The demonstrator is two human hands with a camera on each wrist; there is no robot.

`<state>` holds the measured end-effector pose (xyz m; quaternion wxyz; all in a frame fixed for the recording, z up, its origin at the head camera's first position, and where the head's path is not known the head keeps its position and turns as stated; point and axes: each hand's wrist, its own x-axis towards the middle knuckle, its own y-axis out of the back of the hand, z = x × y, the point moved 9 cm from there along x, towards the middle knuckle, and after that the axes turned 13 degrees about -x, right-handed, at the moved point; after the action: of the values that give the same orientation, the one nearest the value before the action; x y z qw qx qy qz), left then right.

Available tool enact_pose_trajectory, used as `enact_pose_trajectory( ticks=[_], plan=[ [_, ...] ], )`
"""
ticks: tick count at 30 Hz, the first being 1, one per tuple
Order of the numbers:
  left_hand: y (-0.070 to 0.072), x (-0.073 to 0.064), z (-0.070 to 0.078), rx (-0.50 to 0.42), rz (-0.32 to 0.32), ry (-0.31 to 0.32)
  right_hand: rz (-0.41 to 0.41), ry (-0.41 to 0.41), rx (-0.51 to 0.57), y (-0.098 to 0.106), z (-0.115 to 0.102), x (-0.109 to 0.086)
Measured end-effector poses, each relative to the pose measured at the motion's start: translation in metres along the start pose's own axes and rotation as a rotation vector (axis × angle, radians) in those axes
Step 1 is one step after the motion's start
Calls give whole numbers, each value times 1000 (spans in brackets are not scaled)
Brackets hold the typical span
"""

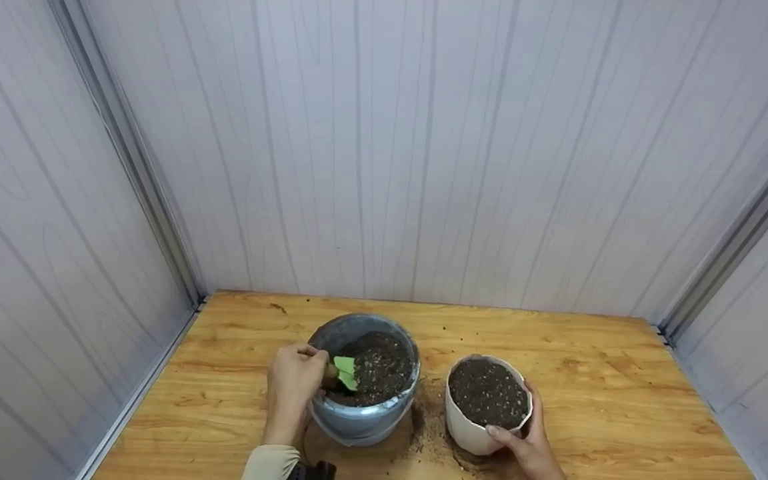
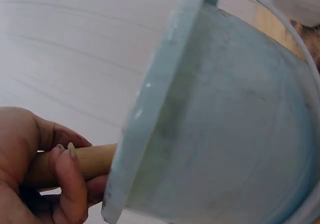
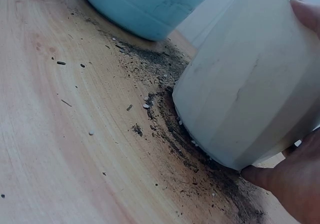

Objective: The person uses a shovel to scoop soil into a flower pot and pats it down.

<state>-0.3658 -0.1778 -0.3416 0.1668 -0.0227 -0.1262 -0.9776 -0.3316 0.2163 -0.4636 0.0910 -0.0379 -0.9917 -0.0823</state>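
Observation:
My left hand (image 1: 296, 377) grips the wooden handle (image 2: 95, 160) of a small trowel at the left rim of a blue-grey bucket (image 1: 364, 427). The trowel's green blade (image 1: 345, 372) shows inside the bucket, over dark soil (image 1: 381, 367) flecked with white bits; its lower edge is hard to make out. To the right, a white faceted plant pot (image 1: 467, 427) stands on the table, filled with similar soil (image 1: 489, 393) close to its rim. My right hand (image 1: 532, 443) holds this pot from the right, thumb on the near side and fingers around the far side.
Spilled soil (image 3: 165, 69) lies on the wooden table (image 1: 597, 387) between bucket and pot and around the pot's base. The bucket's wire handle (image 2: 295, 34) hangs down its side. Pale panelled walls (image 1: 391, 167) rise behind the table and at both sides.

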Motion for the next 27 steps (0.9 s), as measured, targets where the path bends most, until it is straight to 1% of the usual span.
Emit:
enact_pose_trajectory(
  ticks=[2, 5, 8, 10, 12, 14, 19, 21, 22, 24, 26, 27],
  plan=[
    [-2, -1, -5, -79, -9, 45, 6, 25, 10, 0, -3, -1],
    [-7, -3, -10, -164, -16, 79, 11, 50, 21, 0, -4, -2],
    [-10, -7, -14, -198, -16, 85, 11, 47, 12, 0, -3, -2],
    [-11, -10, -16, -202, -14, 82, 7, 33, 5, -1, -1, -2],
    [-12, -11, -17, -185, -14, 77, 1, 21, -2, -3, 1, -2],
    [-15, -13, -14, -148, -31, 61, -4, 11, -2, -3, 0, -2],
    [-21, -14, -4, 65, -118, 4, 5, -6, -1, -3, -1, -1],
    [-22, -16, -5, 110, -151, 14, 8, -20, -3, -4, 0, -1],
    [-21, -16, -6, 117, -157, 24, 7, -29, -2, -5, 0, -1],
    [-21, -18, -8, 96, -157, 51, -1, -48, -5, -5, 2, -1],
    [-22, -19, -11, 67, -139, 72, -10, -58, -11, -3, 2, 0],
    [-21, -19, -11, 63, -122, 64, -13, -57, -10, -2, 2, 1]
  ],
)
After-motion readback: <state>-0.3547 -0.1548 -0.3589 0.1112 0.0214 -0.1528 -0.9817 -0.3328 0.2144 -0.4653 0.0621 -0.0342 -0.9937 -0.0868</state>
